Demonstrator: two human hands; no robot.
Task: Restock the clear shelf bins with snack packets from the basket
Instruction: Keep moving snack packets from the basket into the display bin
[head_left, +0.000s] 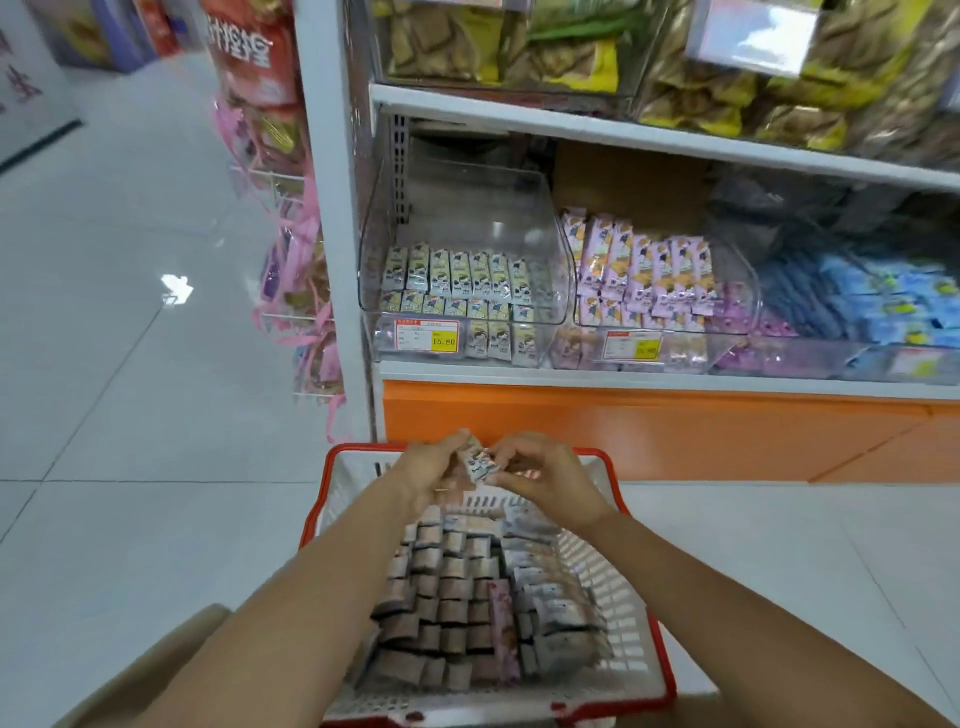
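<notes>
Basket (349, 480), red rim, white lattice walls: rows of snack packets (452, 587) inside, mostly grey-brown. Left hand (426, 467) and right hand (545, 475), above the basket's far end: fingers of both curled, pinching one small white packet (480, 462) between them. Clear bin (467, 218), on the shelf beyond the basket: partly filled with cream packets (457, 275). Neighbouring bin, beyond and right of the basket: purple packets (644, 265).

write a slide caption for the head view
Left hand and right hand hold snack packets above the red-rimmed basket, facing clear shelf bins.
</notes>
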